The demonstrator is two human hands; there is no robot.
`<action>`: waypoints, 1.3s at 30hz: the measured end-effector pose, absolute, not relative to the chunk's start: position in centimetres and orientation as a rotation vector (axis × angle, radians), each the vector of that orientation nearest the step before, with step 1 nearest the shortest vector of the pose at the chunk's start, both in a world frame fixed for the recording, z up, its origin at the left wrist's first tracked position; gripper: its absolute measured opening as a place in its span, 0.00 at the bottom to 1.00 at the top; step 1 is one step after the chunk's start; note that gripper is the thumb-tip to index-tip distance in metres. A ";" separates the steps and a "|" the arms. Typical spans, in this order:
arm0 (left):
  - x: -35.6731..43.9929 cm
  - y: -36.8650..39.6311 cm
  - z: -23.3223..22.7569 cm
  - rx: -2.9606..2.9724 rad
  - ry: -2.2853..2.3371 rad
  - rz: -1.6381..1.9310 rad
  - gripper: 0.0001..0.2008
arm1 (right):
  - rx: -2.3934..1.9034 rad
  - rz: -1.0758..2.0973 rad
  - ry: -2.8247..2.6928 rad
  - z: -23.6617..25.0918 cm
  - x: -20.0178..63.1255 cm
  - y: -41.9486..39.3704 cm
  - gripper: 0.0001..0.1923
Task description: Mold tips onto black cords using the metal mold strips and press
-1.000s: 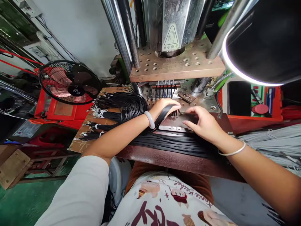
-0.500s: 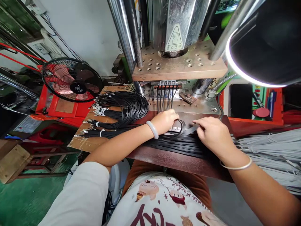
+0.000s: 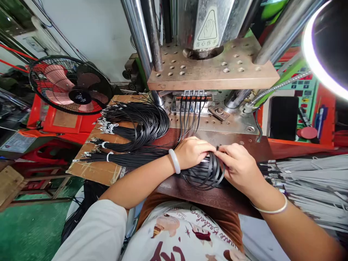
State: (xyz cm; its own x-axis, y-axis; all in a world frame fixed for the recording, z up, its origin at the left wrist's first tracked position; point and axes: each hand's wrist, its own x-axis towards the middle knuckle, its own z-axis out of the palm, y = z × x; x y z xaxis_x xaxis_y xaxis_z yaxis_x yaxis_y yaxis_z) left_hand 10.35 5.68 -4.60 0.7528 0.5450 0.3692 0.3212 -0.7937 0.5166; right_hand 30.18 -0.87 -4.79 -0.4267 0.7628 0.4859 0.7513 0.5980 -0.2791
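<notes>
**Gathering black straps at the press**

Holding a looped bundle of black flat straps (image 3: 206, 173), both hands meet at the front edge of the dark red bench (image 3: 217, 197), seen from the head camera. The left hand (image 3: 194, 152) is clenched over the top of the loop, with a pale bangle (image 3: 174, 161) on its wrist. The right hand (image 3: 237, 167) pinches the same straps from the other side, fingers closed on them, and it wears a thin bracelet (image 3: 269, 209). The loop hangs a little over the bench edge, just below the hands.

Behind the hands stands the press (image 3: 212, 70), with several black cords (image 3: 190, 112) running down from its mould. To the left, tied bunches of black cables (image 3: 130, 127) lie on cardboard (image 3: 92, 168), near a red fan (image 3: 69, 87). To the right lies a pile of grey cables (image 3: 310, 181).
</notes>
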 end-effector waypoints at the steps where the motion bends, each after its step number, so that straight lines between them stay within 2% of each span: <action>1: 10.3 5.7 -4.6 2.504 0.661 0.761 0.13 | -1.198 0.001 -2.266 -4.8 30.1 -0.8 0.11; 7: 10.3 5.8 -4.8 2.382 0.634 0.927 0.12 | -1.175 0.107 -2.200 -4.7 30.0 -0.7 0.10; 10: 10.3 5.7 -4.5 2.410 0.722 0.826 0.12 | -1.156 0.163 -2.129 -4.2 30.4 -1.0 0.10; 14: 10.3 5.7 -4.1 2.534 0.796 0.643 0.12 | -1.278 0.057 -1.926 -3.3 31.0 -1.4 0.09; 22: 10.4 5.6 -3.9 2.710 0.757 0.745 0.11 | -1.328 0.039 -1.576 -2.8 31.4 -1.8 0.10; 30: 10.7 6.8 -3.7 2.547 0.890 0.607 0.09 | -1.350 -0.123 -1.814 -3.3 31.6 -1.0 0.07; 39: 11.3 6.1 -3.3 2.758 0.663 0.474 0.10 | -1.368 0.389 -1.869 -3.4 32.1 -0.8 0.04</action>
